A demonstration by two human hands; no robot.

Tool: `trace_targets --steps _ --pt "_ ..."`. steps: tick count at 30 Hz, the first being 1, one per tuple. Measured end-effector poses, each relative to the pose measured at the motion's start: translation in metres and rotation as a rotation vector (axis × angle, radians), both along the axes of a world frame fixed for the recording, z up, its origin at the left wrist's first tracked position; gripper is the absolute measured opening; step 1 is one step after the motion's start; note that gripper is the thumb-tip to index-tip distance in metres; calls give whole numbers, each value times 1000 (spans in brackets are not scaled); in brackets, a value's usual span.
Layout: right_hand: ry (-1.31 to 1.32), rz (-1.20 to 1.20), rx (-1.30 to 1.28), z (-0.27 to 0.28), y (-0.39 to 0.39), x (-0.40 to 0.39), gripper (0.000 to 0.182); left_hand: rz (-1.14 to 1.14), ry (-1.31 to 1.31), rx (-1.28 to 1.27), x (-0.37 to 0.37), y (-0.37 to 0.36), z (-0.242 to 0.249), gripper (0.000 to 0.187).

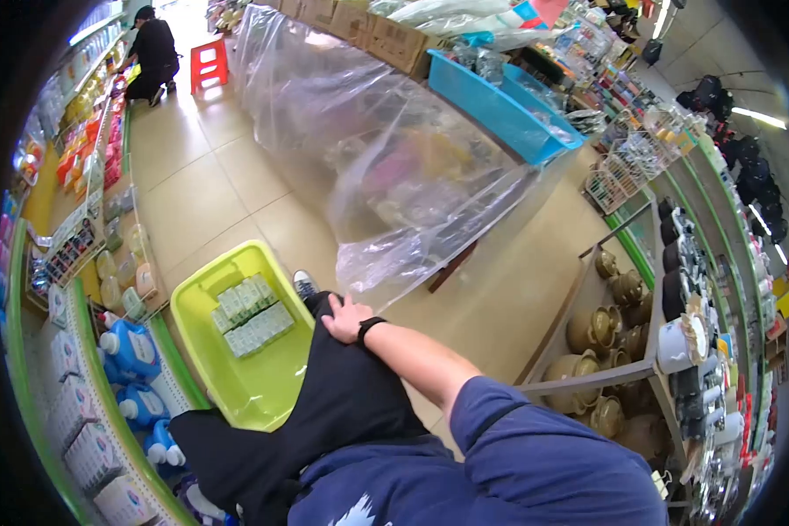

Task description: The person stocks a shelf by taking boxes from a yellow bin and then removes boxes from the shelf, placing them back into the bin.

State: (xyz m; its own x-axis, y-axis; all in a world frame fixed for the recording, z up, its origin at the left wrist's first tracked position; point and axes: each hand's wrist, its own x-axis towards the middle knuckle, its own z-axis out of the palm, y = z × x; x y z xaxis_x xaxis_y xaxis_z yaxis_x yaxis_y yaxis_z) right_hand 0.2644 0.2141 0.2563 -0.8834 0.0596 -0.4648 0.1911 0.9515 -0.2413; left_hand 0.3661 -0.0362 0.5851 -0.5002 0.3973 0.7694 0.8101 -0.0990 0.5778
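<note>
My right hand point(346, 317) lies on my black-trousered knee point(333, 351), fingers spread and holding nothing; a dark band circles the wrist. My left hand is out of view. On the tiled floor in front of me, to the left of that knee, is a lime-green plastic tub point(259, 377). Inside it, toward the far half, sit two side-by-side groups of small pale green-and-white boxes point(254, 316). Their print is too small to read. My shoe point(305, 285) shows just past the tub's right side.
Shelves on the left hold blue detergent bottles point(136, 351). Clear plastic sheeting point(394, 167) covers a central display, with a blue bin point(500, 101) on top. Clay pots point(596, 329) fill a right-hand rack. Another person point(153, 57) crouches far down the aisle beside a red stool point(209, 64).
</note>
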Motion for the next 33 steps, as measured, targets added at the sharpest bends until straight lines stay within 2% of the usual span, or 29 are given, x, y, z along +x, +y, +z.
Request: trace_targets --steps 3,8,12,16,17,19,20,21,22,24,26,28,30,32,33 --pt "9 -22 -64 4 1 3 69 -18 -3 109 1 -20 3 39" --pt "4 -17 -19 -5 4 -3 66 -64 47 304 17 -62 21 40" --pt "-42 -14 -46 9 3 -5 67 -90 95 374 18 -91 43 40" --pt "-38 -11 -18 7 1 -9 69 13 -35 401 -12 -113 40 41" --pt "-33 -5 -17 5 1 -10 69 91 -139 420 -24 -115 23 41" --pt "-36 1 -12 -1 3 -16 68 378 -438 340 -52 -105 -43 42" --pt "-50 10 -7 -1 4 -19 67 671 -332 -125 -66 -104 -96 34" --pt "-56 14 -2 2 4 -21 66 755 -669 -100 -66 -91 -132 23" --pt "-60 12 -9 1 5 -25 66 644 -909 50 -67 -82 -171 19" --pt "-62 8 -9 -2 8 -29 66 569 -1189 -237 -64 -91 -264 21" --pt "-75 10 -4 0 12 -33 66 420 -1358 -516 -66 -83 -314 30" --pt "-76 6 -35 -2 16 -37 66 378 -1379 -598 -76 -72 -347 38" --pt "-64 13 -30 0 17 -40 65 407 -1346 -625 -98 -69 -380 39" --pt "-45 195 174 0 16 -50 59 558 -1436 -663 -120 -71 -423 42" --pt "-11 361 278 -2 13 -61 47 607 -1457 -629 -127 -72 -444 42"
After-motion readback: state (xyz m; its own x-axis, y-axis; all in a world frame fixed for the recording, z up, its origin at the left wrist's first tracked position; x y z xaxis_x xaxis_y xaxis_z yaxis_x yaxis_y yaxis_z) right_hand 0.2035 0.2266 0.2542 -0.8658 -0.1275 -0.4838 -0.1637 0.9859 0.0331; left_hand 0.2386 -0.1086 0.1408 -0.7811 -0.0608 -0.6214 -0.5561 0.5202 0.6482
